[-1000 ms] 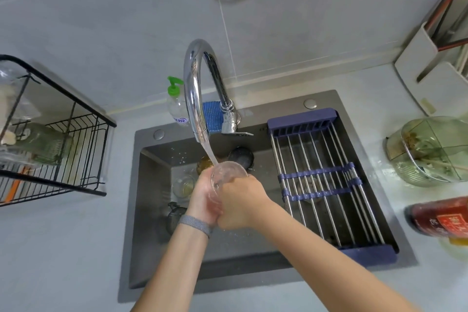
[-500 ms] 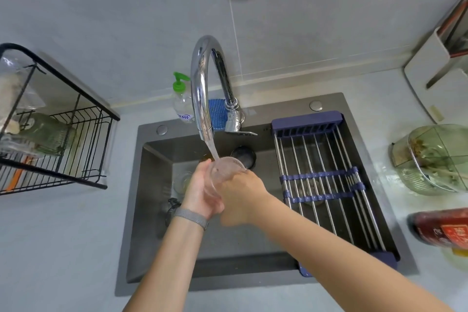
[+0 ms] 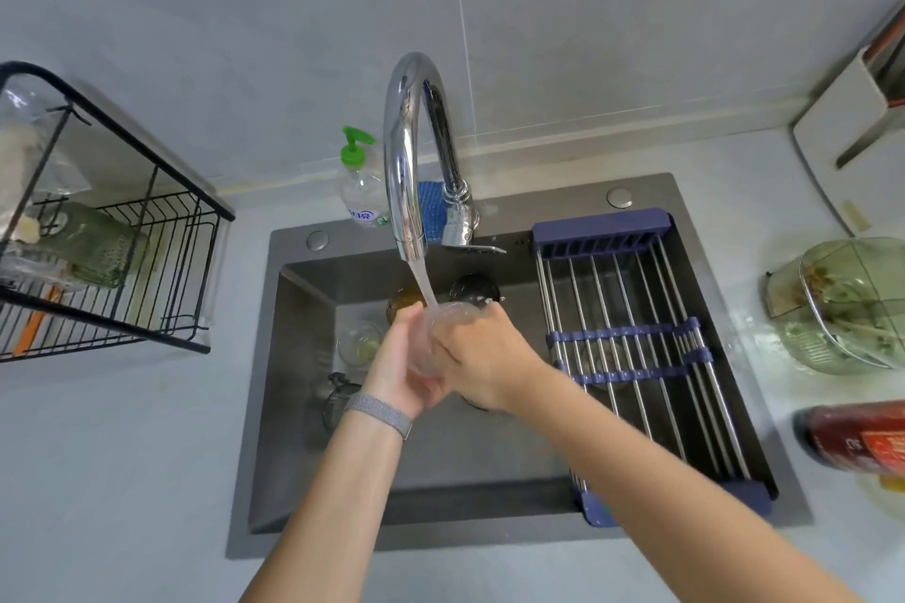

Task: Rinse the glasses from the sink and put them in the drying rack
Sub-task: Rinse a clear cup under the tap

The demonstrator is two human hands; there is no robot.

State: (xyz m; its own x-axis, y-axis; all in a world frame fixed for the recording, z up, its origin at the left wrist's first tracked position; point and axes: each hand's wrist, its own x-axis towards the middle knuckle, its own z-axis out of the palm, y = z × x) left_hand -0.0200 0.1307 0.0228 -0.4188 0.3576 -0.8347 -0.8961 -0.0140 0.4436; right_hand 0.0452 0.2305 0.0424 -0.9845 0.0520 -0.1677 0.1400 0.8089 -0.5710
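Rinsing in progress: clear glass (image 3: 443, 333), held over the sink (image 3: 303, 406) with its mouth tipped up into the stream from the tap (image 3: 406, 152), presumably so the water flushes the inside. Left hand (image 3: 404, 365): fingers curled round the glass's side and base, steadying it. Right hand (image 3: 482, 357): fingers wrapped over the opposite side, apparently to rub or turn it. Other glasses in the basin: amber glass (image 3: 402, 300), dark glass (image 3: 472, 290), pale glass (image 3: 360, 344), awaiting their turn. Black drying rack (image 3: 147, 230) on the worktop (image 3: 122, 480), left of the sink, well apart from the hands.
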